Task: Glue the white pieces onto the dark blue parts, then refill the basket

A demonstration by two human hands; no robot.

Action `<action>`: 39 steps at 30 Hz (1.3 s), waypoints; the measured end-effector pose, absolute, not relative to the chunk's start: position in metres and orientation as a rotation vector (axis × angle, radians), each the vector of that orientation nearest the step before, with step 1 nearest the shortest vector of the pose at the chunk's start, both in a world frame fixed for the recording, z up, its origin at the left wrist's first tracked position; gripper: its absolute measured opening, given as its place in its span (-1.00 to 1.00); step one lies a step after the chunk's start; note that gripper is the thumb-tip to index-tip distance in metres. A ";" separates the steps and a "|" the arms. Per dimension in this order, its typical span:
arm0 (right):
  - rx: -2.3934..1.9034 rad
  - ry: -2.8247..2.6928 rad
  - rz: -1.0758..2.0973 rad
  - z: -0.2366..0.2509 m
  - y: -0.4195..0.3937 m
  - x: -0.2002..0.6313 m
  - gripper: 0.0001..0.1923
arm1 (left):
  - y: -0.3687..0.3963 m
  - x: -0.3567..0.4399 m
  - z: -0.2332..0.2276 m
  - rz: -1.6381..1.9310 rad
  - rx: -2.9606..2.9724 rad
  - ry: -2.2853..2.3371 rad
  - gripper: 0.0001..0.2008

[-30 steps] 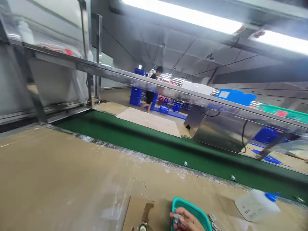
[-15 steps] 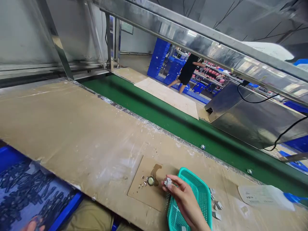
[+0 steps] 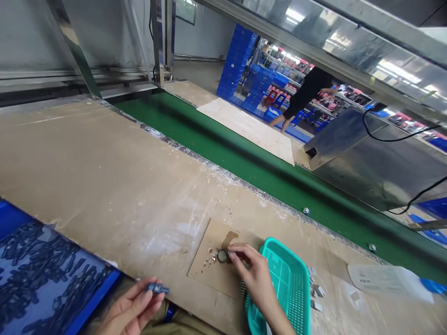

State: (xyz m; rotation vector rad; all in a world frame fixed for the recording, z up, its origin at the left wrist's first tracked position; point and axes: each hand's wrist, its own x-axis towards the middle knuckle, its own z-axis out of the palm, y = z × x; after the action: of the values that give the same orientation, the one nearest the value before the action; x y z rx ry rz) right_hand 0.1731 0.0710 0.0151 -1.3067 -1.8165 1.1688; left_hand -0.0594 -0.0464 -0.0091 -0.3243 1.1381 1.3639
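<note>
My left hand point(image 3: 134, 307) is closed in a pinch on a small dark plastic part point(image 3: 157, 288) with a narrow stem, above the table's front edge. My right hand point(image 3: 253, 270) has its fingertips closed at the right rim of a small round cap point(image 3: 222, 255). What sits between those fingertips is hidden. The cap lies on a square of cardboard point(image 3: 213, 279) with a brown wet stain and shiny drops around it. A green plastic basket point(image 3: 303, 293) stands partly beneath my right forearm.
Small grey pieces point(image 3: 317, 291) lie right of the basket, near a translucent bottle point(image 3: 387, 281) with a blue top. Two small pieces sit on the green conveyor belt point(image 3: 244, 160). At left, a blue bin point(image 3: 113, 284) holds many dark parts. A person point(image 3: 307, 95) stands beyond the belt.
My left hand has come up from the bin to the table edge with a dark part. My right hand has moved left and down to the cap; its light grey piece no longer shows.
</note>
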 end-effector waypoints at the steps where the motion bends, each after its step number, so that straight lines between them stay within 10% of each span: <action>1: -1.320 -1.888 1.068 0.014 0.071 0.173 -0.79 | -0.041 -0.056 -0.003 1.363 -0.319 1.115 -0.54; 39: -1.400 -1.271 1.460 0.047 0.014 0.145 -0.64 | -0.010 0.007 0.006 1.255 0.526 1.209 -0.73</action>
State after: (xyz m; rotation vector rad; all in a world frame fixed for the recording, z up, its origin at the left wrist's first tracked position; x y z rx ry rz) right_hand 0.1447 0.0137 0.0470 -1.4004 -1.2708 1.4597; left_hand 0.0073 -0.0102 0.0062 0.5257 1.2093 1.2555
